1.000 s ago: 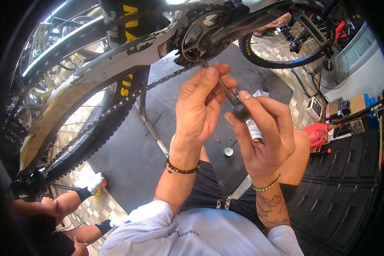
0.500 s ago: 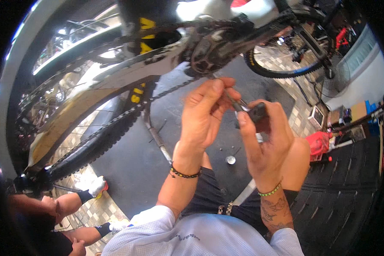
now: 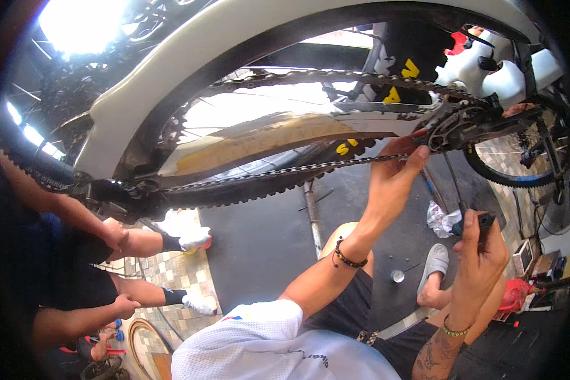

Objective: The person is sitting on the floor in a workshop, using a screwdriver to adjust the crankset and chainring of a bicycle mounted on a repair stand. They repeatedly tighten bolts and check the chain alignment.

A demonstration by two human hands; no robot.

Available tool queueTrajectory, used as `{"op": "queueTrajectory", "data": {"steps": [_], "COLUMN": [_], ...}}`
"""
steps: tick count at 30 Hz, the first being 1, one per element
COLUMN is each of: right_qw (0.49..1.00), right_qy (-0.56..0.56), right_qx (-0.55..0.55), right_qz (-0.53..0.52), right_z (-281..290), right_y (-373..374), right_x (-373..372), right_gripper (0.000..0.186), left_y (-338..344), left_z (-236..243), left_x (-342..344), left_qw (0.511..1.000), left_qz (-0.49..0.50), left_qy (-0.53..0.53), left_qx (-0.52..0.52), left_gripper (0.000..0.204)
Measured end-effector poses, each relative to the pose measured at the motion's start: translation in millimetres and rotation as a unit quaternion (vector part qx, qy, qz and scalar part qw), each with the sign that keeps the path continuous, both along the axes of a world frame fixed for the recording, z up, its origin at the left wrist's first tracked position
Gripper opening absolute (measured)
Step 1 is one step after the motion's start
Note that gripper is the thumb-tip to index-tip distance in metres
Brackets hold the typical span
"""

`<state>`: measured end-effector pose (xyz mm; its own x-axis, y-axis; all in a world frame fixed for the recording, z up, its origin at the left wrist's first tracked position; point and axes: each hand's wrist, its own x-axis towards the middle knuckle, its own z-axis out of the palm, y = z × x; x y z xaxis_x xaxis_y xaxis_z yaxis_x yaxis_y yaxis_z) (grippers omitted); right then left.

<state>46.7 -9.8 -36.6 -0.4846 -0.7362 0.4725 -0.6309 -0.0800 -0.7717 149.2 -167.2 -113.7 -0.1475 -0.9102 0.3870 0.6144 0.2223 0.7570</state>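
In the head view, the left hand (image 3: 389, 183) reaches up to the lower front of the dark, toothed metal chainring (image 3: 443, 134), its thumb beside the chain and its other fingers partly hidden. Whether it pinches anything or only rests there, I cannot tell. The right hand (image 3: 481, 253), lower and farther right, is curled around the black handle of a long, thin, metal-shafted tool (image 3: 453, 177). The shaft slants upward to the underside of the chainring; its tip is lost against the dark parts, so contact is unclear.

The dark metal bicycle chain (image 3: 297, 167) runs in 2 long spans, above and below the scuffed white-and-tan frame arm (image 3: 253, 145), from the rear of the bike to the chainring. The chain and chainring are both in place, and the tool is up at the work, so I judge this to be midway rather than finished. How much is left does not show.

On the dark floor mat (image 3: 253, 253) lie a small, round, silvery dish (image 3: 397, 276) and some crumpled, clear plastic (image 3: 438, 218).
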Motion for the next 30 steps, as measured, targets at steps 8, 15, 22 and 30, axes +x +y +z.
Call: {"op": "queueTrajectory", "data": {"steps": [8, 15, 22, 30], "right_qw": [0.983, 0.888, 0.918, 0.831], "right_qy": [-0.162, -0.410, -0.360, -0.502], "right_qx": [0.016, 0.030, 0.027, -0.003], "right_qz": [0.088, 0.203, 0.162, 0.240], "right_z": [-2.6, -12.2, -18.6, -20.7], "right_y": [-7.0, -7.1, -2.7, -5.6], "right_x": [-6.4, -21.5, -9.6, -18.3], "right_gripper": [0.041, 0.048, 0.061, 0.045], "left_y": [-7.3, -7.7, -5.9, -8.1], "left_z": [5.1, 14.3, 10.6, 7.8], "left_x": [8.6, 3.8, 8.6, 6.4], "left_qw": [0.999, 0.999, 0.999, 0.999], "left_qz": [0.038, 0.029, 0.035, 0.039], "left_qy": [-0.015, -0.014, -0.025, -0.025], "left_qx": [0.003, -0.004, -0.006, -0.004], "left_gripper": [0.043, 0.044, 0.048, 0.046]}}
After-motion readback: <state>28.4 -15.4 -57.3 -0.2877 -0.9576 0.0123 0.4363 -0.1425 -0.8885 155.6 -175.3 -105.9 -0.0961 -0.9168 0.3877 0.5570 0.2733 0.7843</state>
